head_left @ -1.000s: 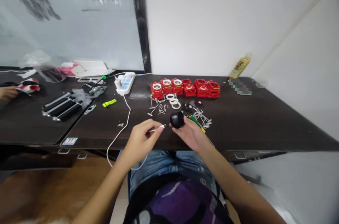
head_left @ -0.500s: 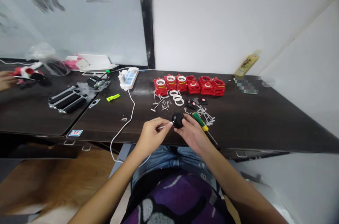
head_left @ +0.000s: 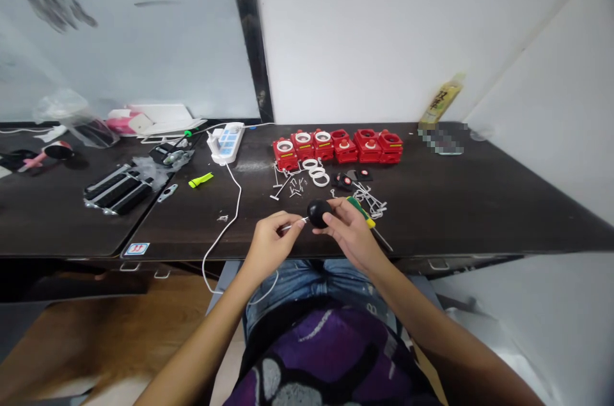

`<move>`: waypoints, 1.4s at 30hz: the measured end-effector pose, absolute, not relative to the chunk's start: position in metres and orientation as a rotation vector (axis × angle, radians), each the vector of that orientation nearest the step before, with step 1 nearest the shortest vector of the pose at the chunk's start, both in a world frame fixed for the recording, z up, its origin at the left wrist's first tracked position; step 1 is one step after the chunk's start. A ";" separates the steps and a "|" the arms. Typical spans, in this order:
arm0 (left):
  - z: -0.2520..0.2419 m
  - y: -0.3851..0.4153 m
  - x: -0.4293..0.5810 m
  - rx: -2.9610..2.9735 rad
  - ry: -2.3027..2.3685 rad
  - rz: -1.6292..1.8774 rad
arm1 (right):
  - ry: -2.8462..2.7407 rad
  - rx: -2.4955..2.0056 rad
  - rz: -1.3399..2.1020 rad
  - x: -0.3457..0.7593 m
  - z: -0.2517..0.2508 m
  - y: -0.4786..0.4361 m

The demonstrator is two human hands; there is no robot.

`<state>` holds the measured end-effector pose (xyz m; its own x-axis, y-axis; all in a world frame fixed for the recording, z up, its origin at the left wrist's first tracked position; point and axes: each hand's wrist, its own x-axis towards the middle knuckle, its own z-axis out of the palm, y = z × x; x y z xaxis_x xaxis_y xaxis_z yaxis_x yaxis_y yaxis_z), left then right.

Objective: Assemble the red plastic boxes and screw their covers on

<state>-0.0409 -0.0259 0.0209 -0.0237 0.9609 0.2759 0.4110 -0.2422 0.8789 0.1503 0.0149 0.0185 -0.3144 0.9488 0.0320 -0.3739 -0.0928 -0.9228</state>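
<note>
My right hand (head_left: 349,231) grips a round black part (head_left: 318,211) above the front edge of the dark table (head_left: 480,208). My left hand (head_left: 269,241) pinches a thin white pin (head_left: 293,224) whose tip meets the black part's left side. Just behind my hands lie a green-handled screwdriver (head_left: 362,213), a heap of bent metal wires (head_left: 371,201), loose screws (head_left: 293,187), white rings (head_left: 316,174) and small black pieces (head_left: 346,180). A row of red housings (head_left: 338,146) stands further back.
A white power strip (head_left: 225,142) trails its cable (head_left: 230,214) over the table's front edge. To the left lie a yellow-green clip (head_left: 200,180), black ribbed parts (head_left: 116,183), plastic bags and pink-white boxes (head_left: 139,121). A yellow bottle (head_left: 440,101) leans against the wall at the back right.
My hands have come together: the pin in my left hand moved right until its tip reached the black part. At far left, another person's hand went out of view.
</note>
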 end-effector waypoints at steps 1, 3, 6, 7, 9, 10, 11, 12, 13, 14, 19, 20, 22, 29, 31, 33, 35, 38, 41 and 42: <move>0.021 -0.026 -0.041 1.682 1.441 1.247 | -1.110 -0.761 1.621 0.150 0.018 0.015; 0.021 -0.026 -0.040 1.671 1.439 1.253 | -1.108 -0.761 1.613 0.150 0.017 0.015; 0.021 -0.026 -0.038 1.662 1.429 1.262 | -1.102 -0.771 1.592 0.149 0.015 0.015; 0.020 -0.026 -0.038 1.665 1.428 1.263 | -1.098 -0.770 1.591 0.149 0.014 0.015; 0.019 -0.026 -0.037 1.675 1.433 1.262 | -1.089 -0.757 1.601 0.149 0.013 0.016; 0.018 -0.026 -0.037 1.678 1.438 1.260 | -1.085 -0.749 1.606 0.149 0.013 0.016; 0.018 -0.026 -0.037 1.676 1.441 1.257 | -1.085 -0.742 1.610 0.149 0.013 0.016; 0.017 -0.026 -0.038 1.667 1.442 1.254 | -1.089 -0.738 1.612 0.150 0.013 0.017; 0.016 -0.025 -0.038 1.652 1.441 1.251 | -1.096 -0.738 1.613 0.150 0.012 0.017; 0.016 -0.025 -0.038 1.631 1.438 1.249 | -1.106 -0.741 1.611 0.151 0.012 0.018; 0.018 -0.028 -0.035 1.654 1.423 1.237 | -1.121 -0.754 1.605 0.148 0.009 0.017; 0.019 -0.029 -0.034 1.682 1.425 1.228 | -1.093 -0.743 1.609 0.147 0.009 0.017; 0.021 -0.031 -0.033 1.698 1.424 1.225 | -1.013 -0.712 1.628 0.146 0.010 0.016; 0.023 -0.028 -0.034 1.574 1.457 1.267 | -0.933 -0.681 1.752 0.144 0.015 0.015; 0.023 -0.028 -0.034 1.553 1.459 1.266 | -0.938 -0.679 1.730 0.143 0.014 0.014; 0.023 -0.029 -0.035 1.530 1.460 1.272 | -0.943 -0.680 1.705 0.143 0.012 0.014; 0.024 -0.030 -0.034 1.516 1.460 1.270 | -0.954 -0.686 1.687 0.142 0.011 0.014; 0.025 -0.031 -0.034 1.506 1.476 1.270 | -0.991 -0.701 1.652 0.143 0.011 0.014; 0.025 -0.030 -0.034 1.499 1.486 1.275 | -1.059 -0.716 1.586 0.144 0.010 0.015; 0.025 -0.030 -0.033 1.498 1.484 1.275 | -1.080 -0.721 1.566 0.145 0.010 0.015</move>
